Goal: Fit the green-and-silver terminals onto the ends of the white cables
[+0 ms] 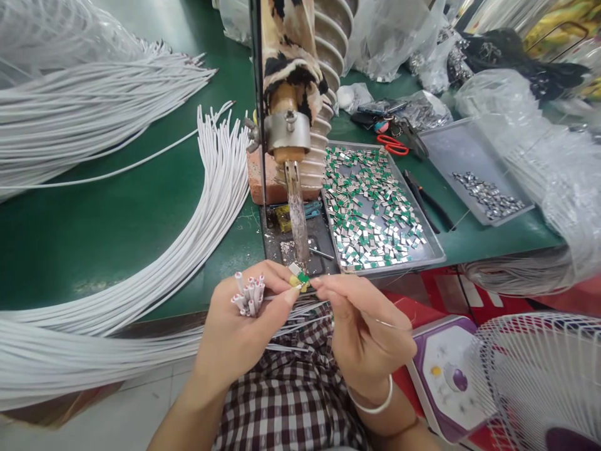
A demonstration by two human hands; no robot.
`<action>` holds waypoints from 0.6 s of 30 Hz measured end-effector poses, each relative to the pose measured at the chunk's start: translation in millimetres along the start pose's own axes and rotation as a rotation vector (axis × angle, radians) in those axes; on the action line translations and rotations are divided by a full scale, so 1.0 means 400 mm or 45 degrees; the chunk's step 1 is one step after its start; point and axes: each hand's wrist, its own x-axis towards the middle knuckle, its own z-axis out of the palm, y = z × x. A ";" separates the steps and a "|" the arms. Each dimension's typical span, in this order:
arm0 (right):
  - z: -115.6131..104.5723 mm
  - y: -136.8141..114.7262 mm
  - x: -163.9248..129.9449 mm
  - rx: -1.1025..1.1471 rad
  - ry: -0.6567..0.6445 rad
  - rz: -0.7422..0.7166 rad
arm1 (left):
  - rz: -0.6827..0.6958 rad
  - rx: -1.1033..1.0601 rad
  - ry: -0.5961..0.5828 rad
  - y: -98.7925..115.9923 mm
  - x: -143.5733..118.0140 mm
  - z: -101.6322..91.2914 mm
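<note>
Item: small green connector piece (pixel 300 279), pinched between your two hands.
Your left hand (pixel 244 326) grips a white wire bundle (pixel 248 295); your right hand (pixel 364 332) fingers (pixel 323 283) close on the piece below the soldering tip (pixel 298 219).

Upper left: loose white cables (pixel 94 100) | right of centre: tray of green chips (pixel 375 207) | lower right: white fan (pixel 539 376) | upper right: orange-handled scissors (pixel 392 145)
</note>
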 end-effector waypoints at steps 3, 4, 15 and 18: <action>0.002 0.001 0.002 0.025 -0.048 0.139 | 0.021 0.077 -0.017 0.008 0.000 0.008; 0.004 -0.001 0.004 0.048 -0.057 0.185 | 0.035 0.106 -0.030 0.012 0.000 0.011; -0.014 -0.009 -0.007 0.304 0.087 0.354 | -0.080 0.009 0.229 -0.032 -0.046 -0.013; -0.026 -0.019 0.006 0.144 -0.095 0.259 | -0.057 0.182 -0.048 -0.024 -0.046 -0.015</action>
